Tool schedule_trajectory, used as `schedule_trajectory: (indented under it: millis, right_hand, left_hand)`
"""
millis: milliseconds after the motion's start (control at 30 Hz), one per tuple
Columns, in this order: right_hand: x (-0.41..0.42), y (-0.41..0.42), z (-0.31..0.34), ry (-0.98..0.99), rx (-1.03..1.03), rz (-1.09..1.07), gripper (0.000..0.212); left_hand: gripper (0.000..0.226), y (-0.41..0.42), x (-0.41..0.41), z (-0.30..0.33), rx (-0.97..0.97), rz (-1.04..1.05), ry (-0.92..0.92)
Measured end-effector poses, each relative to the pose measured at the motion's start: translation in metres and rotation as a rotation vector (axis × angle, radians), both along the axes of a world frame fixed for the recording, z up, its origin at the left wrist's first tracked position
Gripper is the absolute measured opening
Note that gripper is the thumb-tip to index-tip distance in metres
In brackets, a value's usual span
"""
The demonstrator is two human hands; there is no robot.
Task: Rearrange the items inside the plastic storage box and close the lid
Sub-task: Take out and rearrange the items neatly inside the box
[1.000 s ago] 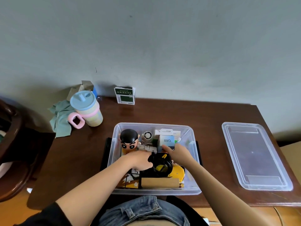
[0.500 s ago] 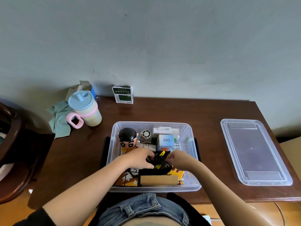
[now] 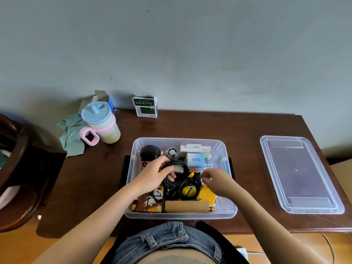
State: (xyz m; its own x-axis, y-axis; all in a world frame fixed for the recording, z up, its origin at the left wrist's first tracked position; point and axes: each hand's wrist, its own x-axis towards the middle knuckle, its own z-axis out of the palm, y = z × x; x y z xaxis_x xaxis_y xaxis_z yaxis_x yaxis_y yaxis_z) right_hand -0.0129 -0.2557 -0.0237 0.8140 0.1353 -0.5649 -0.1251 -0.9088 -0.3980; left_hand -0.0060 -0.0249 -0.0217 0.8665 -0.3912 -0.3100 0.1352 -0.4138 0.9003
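Over the middle of the box, the left hand grips a coiled black cable, fingers curled round it. The right hand, just right of the coil, is loosely curled, holding nothing visible. The lid lies well right on the table.

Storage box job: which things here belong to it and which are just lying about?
Part of the job:
- clear plastic storage box
- its lid, off to the right
- coiled black cable, held by left hand
- right hand

Lying about:
- sippy cup
- green cloth
- green carton
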Motion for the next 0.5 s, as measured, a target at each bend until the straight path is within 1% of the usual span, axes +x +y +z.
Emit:
schedule_trajectory:
  millis: [67,133,233,367,433,500]
  right_hand:
    - [0.000,0.010,-0.008,-0.011,-0.124,0.100,0.029]
    - [0.000,0.018,-0.017,-0.001,-0.151,0.118,0.033]
    - [0.004,0.023,-0.024,0.004,-0.140,0.154,0.031]
    - [0.000,0.020,-0.022,-0.024,-0.080,0.228,0.011]
    - [-0.005,0.016,-0.015,-0.100,-0.051,0.222,0.016]
    - [-0.006,0.011,-0.004,-0.182,0.011,0.171,0.019]
  left_hand:
    - [0.008,0.005,0.000,0.000,-0.002,0.066,-0.011]
    - [0.012,0.007,0.000,-0.001,0.015,0.104,-0.017]
    - [0.020,0.008,-0.001,-0.002,0.019,0.142,0.001]
    - [0.018,0.010,-0.003,-0.004,-0.016,0.184,0.022]
    - [0.017,0.011,-0.003,-0.003,-0.030,0.199,0.027]
    - [0.017,0.010,-0.003,-0.002,-0.046,0.233,0.034]
